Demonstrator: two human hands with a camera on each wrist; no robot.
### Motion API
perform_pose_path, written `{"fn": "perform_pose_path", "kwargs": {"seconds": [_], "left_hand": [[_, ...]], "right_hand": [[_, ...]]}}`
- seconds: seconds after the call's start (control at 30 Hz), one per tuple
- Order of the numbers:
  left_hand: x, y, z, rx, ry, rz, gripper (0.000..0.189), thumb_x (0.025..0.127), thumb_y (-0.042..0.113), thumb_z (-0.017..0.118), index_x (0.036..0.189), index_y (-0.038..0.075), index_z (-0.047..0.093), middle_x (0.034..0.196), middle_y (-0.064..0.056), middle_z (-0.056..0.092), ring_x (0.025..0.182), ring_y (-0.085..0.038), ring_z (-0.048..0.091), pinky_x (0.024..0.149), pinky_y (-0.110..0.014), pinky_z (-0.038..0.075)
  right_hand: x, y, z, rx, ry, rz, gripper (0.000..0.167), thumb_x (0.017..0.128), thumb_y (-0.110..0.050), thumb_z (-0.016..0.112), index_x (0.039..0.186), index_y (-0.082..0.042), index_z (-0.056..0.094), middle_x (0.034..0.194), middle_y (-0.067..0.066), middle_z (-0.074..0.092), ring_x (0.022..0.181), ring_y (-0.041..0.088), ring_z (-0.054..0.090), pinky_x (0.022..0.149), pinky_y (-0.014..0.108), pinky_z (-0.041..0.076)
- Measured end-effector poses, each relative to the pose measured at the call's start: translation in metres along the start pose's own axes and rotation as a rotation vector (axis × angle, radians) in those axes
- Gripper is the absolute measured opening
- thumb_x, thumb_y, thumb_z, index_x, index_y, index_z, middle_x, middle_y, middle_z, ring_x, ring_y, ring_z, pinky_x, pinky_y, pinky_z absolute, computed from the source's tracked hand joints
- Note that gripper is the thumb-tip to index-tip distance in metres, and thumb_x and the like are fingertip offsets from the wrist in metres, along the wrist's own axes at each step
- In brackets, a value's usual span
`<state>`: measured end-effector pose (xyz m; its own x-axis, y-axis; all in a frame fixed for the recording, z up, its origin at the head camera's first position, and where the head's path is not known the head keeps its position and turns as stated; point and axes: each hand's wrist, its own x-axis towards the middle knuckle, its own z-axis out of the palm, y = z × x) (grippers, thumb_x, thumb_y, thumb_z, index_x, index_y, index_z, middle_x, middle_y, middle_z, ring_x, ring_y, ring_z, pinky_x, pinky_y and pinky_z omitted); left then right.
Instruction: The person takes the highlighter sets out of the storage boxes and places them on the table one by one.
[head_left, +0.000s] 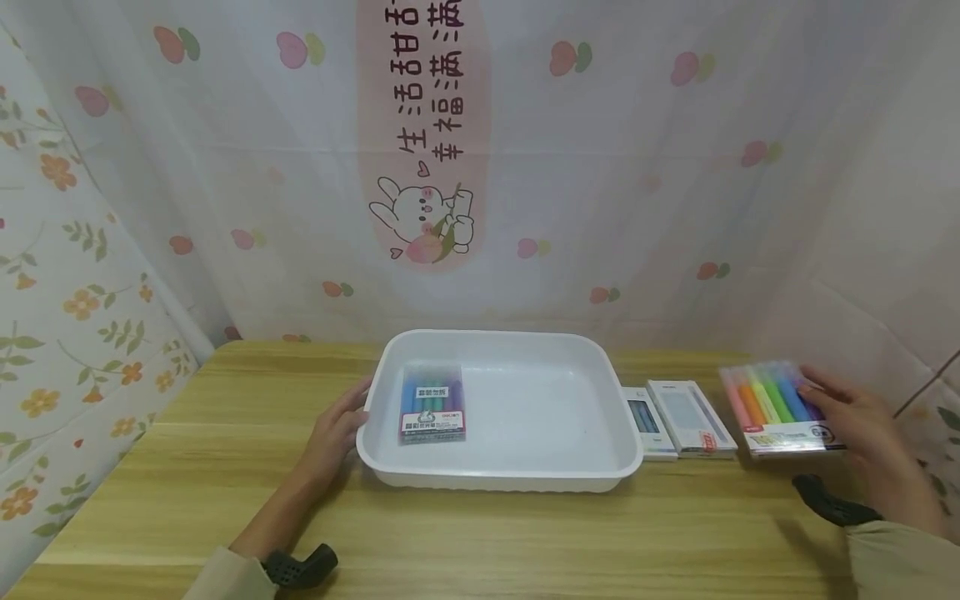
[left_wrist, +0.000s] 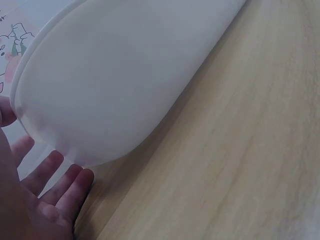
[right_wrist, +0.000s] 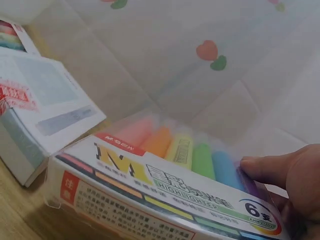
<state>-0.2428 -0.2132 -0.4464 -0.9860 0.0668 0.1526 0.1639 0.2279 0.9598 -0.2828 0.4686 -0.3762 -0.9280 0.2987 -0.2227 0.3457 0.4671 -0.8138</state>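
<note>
My right hand (head_left: 862, 421) grips the right end of a clear pack of highlighters (head_left: 780, 408), thumb on its front. In the right wrist view the highlighter pack (right_wrist: 170, 185) shows pink, orange, yellow, green, blue and purple pens behind a printed label. At the left end of a white plastic tray (head_left: 525, 477), my left hand (head_left: 333, 433) touches the outer wall. Its fingers (left_wrist: 70, 187) are spread and fairly straight along that wall in the left wrist view, with the thumb near the rim. Inside the tray's left part lies a clear pack of coloured pens (head_left: 432, 404).
Right of the tray, a white box with a window (head_left: 690, 419) lies beside another white box (head_left: 648, 425), partly hidden by the tray's rim. All rest on a wooden table (head_left: 480, 542). A patterned curtain (head_left: 600, 208) hangs along the back edge.
</note>
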Motion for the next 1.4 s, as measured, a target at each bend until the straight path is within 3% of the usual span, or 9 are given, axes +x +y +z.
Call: {"fn": "perform_pose_path", "kwargs": {"seconds": [0.07, 0.27, 0.47, 0.6, 0.73, 0.97, 1.2, 1.4], "left_hand": [[0.000, -0.001, 0.000, -0.008, 0.000, -0.003, 0.054, 0.104, 0.020, 0.041, 0.158, 0.016, 0.036, 0.162, -0.021, 0.036, 0.144, -0.045, 0.044, 0.107, -0.055, 0.049], [-0.001, -0.002, -0.001, -0.013, -0.020, 0.018, 0.057, 0.103, 0.025, 0.048, 0.158, 0.018, 0.036, 0.160, -0.021, 0.039, 0.140, -0.047, 0.047, 0.102, -0.052, 0.054], [-0.002, -0.003, 0.001, 0.005, -0.030, 0.031, 0.061, 0.100, 0.025, 0.055, 0.158, 0.021, 0.036, 0.162, -0.018, 0.038, 0.143, -0.045, 0.045, 0.105, -0.054, 0.051], [-0.001, -0.002, 0.003, -0.001, -0.026, 0.019, 0.061, 0.101, 0.026, 0.055, 0.158, 0.022, 0.035, 0.163, -0.016, 0.036, 0.144, -0.044, 0.044, 0.105, -0.054, 0.051], [-0.001, -0.001, 0.003, -0.003, -0.026, 0.012, 0.060, 0.101, 0.025, 0.054, 0.158, 0.022, 0.034, 0.164, -0.017, 0.035, 0.143, -0.044, 0.045, 0.103, -0.051, 0.053], [-0.001, -0.002, 0.002, -0.002, -0.028, 0.005, 0.060, 0.102, 0.024, 0.053, 0.158, 0.021, 0.034, 0.164, -0.018, 0.035, 0.144, -0.045, 0.044, 0.101, -0.046, 0.055], [-0.001, -0.001, 0.002, 0.006, -0.009, -0.003, 0.060, 0.101, 0.022, 0.053, 0.158, 0.021, 0.034, 0.163, -0.018, 0.036, 0.142, -0.045, 0.046, 0.098, -0.041, 0.058], [-0.001, -0.002, 0.004, 0.010, 0.010, 0.018, 0.058, 0.101, 0.016, 0.051, 0.157, 0.017, 0.036, 0.160, -0.021, 0.039, 0.138, -0.047, 0.050, 0.093, -0.037, 0.060]], "right_hand": [[0.004, 0.003, 0.001, -0.044, -0.015, -0.009, 0.081, 0.098, -0.064, 0.043, 0.161, -0.022, 0.013, 0.161, 0.030, 0.021, 0.087, 0.000, 0.052, 0.069, 0.027, 0.053], [0.015, 0.009, 0.008, -0.093, -0.007, -0.025, 0.076, 0.101, -0.057, 0.041, 0.161, -0.017, 0.017, 0.158, 0.035, 0.023, 0.083, 0.004, 0.052, 0.067, 0.027, 0.052], [0.019, 0.009, 0.015, -0.125, -0.021, -0.024, 0.079, 0.102, -0.056, 0.039, 0.160, -0.008, 0.017, 0.154, 0.039, 0.025, 0.081, 0.010, 0.056, 0.066, 0.029, 0.053], [0.019, 0.007, 0.018, -0.204, -0.072, -0.038, 0.085, 0.101, -0.058, 0.040, 0.159, -0.003, 0.012, 0.155, 0.042, 0.020, 0.104, 0.037, 0.053, 0.078, 0.042, 0.050], [0.019, 0.006, 0.020, -0.265, -0.141, -0.081, 0.087, 0.102, -0.056, 0.042, 0.159, 0.000, 0.007, 0.156, 0.046, 0.009, 0.127, 0.057, 0.032, 0.095, 0.061, 0.039], [0.024, 0.012, 0.026, -0.281, -0.112, -0.110, 0.088, 0.101, -0.054, 0.047, 0.158, 0.003, 0.012, 0.154, 0.046, 0.018, 0.128, 0.057, 0.036, 0.090, 0.052, 0.043], [0.027, 0.013, 0.034, -0.300, -0.105, -0.163, 0.084, 0.103, -0.050, 0.045, 0.157, 0.007, 0.014, 0.152, 0.047, 0.019, 0.132, 0.061, 0.031, 0.101, 0.069, 0.036], [0.022, 0.009, 0.039, -0.274, -0.122, -0.153, 0.086, 0.103, -0.049, 0.044, 0.157, 0.008, 0.010, 0.155, 0.046, 0.015, 0.133, 0.060, 0.029, 0.102, 0.069, 0.036]]}}
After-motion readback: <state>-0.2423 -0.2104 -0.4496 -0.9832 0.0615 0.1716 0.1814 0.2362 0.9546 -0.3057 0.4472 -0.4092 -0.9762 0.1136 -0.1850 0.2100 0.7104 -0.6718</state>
